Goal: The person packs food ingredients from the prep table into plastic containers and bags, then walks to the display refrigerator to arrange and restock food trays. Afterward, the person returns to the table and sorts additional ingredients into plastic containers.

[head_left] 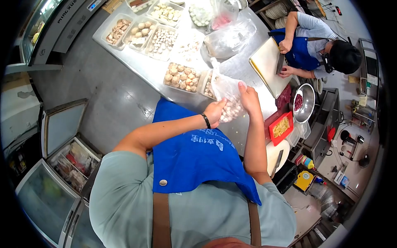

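In front of my blue apron, both hands hold a clear plastic bag (232,93) filled with small pale round pieces; I cannot make out exactly what they are. My left hand (215,113) is closed on the bag's left side, thumb on the plastic. My right hand (249,99) grips its right side with the thumb raised. The bag's twisted top points away from me. Just beyond the left hand stand a plastic tub of brownish meatballs (182,77) and a narrower tub (209,89), partly hidden by the bag.
More food tubs (162,41) and a knotted plastic bag (229,39) stand on the steel table (136,62). At right, a co-worker (306,45) uses a knife on a cutting board (264,66). Nearby are a metal bowl (307,105), a red basket (281,127) and a knife (278,161) on a round board.
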Demonstrator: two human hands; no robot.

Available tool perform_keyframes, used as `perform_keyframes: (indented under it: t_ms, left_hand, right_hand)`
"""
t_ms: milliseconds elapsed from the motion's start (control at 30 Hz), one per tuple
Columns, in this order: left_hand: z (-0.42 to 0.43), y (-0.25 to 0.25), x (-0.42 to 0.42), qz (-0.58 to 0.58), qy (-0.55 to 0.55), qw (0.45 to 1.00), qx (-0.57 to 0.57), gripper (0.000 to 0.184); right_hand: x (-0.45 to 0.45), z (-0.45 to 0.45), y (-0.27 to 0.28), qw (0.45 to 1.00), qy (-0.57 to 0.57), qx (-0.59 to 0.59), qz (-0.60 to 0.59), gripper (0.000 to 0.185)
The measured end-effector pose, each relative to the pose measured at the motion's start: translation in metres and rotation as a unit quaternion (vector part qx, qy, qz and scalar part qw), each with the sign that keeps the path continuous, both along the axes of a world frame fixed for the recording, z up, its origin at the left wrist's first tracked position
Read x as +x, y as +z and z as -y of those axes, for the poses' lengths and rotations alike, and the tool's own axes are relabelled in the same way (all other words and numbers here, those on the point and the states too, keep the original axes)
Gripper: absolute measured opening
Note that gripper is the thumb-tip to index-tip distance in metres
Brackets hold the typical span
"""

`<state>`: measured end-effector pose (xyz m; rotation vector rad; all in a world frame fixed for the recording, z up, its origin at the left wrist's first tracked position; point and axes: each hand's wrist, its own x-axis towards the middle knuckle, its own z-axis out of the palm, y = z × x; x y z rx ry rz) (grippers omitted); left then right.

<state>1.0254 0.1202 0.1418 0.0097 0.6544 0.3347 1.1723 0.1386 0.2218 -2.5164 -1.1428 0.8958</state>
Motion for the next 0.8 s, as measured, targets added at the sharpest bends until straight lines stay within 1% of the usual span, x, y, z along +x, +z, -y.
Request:
perform_keyframes:
  t_ms: [33, 100, 133, 200, 233, 300, 333, 400, 433, 500, 533, 600, 633, 700, 767, 800]
  left_hand:
    - [0.0, 0.0, -0.001, 0.0, 0.001, 1.0, -0.001, 0.04]
    - [-0.001, 0.003, -0.003, -0.004, 0.011, 1.0, -0.025, 0.034]
    - [-0.001, 0.005, -0.003, -0.004, 0.011, 1.0, -0.026, 0.034]
    - [0.0, 0.004, 0.0, 0.005, 0.026, 1.0, -0.007, 0.032]
    - [0.0, 0.003, 0.0, 0.005, 0.026, 1.0, -0.007, 0.032]
    - [0.002, -0.001, 0.002, -0.006, 0.014, 1.0, 0.015, 0.031]
    - [0.003, -0.004, 0.003, -0.006, 0.014, 1.0, 0.016, 0.031]
    - [0.007, -0.016, 0.006, -0.017, 0.005, 0.998, 0.06, 0.029]
    - [0.009, -0.022, 0.006, -0.017, 0.004, 0.998, 0.061, 0.029]
    - [0.01, -0.022, 0.005, -0.033, -0.04, 0.988, 0.144, 0.029]
    - [0.01, -0.023, 0.005, -0.033, -0.041, 0.988, 0.146, 0.029]
    - [0.005, -0.01, 0.002, -0.094, -0.089, 0.979, 0.159, 0.031]
    - [0.001, -0.005, 0.0, -0.095, -0.094, 0.978, 0.162, 0.031]
    - [-0.014, 0.015, -0.007, -0.152, -0.212, 0.945, 0.195, 0.034]
    - [-0.007, -0.013, -0.003, -0.147, -0.203, 0.942, 0.221, 0.035]
    - [-0.005, -0.021, -0.003, -0.164, -0.216, 0.928, 0.255, 0.037]
  right_hand:
    - [0.001, 0.001, -0.001, 1.0, 0.001, -0.001, 0.0, 0.05]
    - [0.004, 0.003, -0.006, 0.998, 0.009, 0.048, -0.041, 0.041]
    - [0.004, 0.003, -0.007, 0.998, 0.009, 0.047, -0.041, 0.041]
    - [0.006, 0.004, -0.011, 0.992, -0.006, 0.051, -0.116, 0.032]
    - [0.008, 0.006, -0.016, 0.992, -0.006, 0.051, -0.116, 0.032]
    - [0.011, 0.009, -0.026, 0.977, -0.015, 0.068, -0.199, 0.025]
    - [0.012, 0.012, -0.03, 0.977, -0.015, 0.069, -0.199, 0.025]
    - [0.01, 0.02, -0.03, 0.964, -0.042, 0.09, -0.247, 0.023]
    - [0.009, 0.025, -0.03, 0.964, -0.043, 0.091, -0.247, 0.023]
    - [0.01, 0.037, -0.029, 0.936, -0.084, 0.082, -0.333, 0.021]
    - [0.013, 0.043, -0.033, 0.935, -0.085, 0.084, -0.333, 0.021]
    - [0.018, 0.057, -0.045, 0.931, -0.088, 0.096, -0.34, 0.019]
    - [0.021, 0.064, -0.05, 0.93, -0.092, 0.1, -0.341, 0.019]
    - [0.022, 0.075, -0.055, 0.92, -0.135, 0.089, -0.357, 0.017]
    - [0.024, 0.088, -0.066, 0.913, -0.145, 0.103, -0.368, 0.017]
    - [0.025, 0.094, -0.071, 0.907, -0.15, 0.112, -0.378, 0.017]
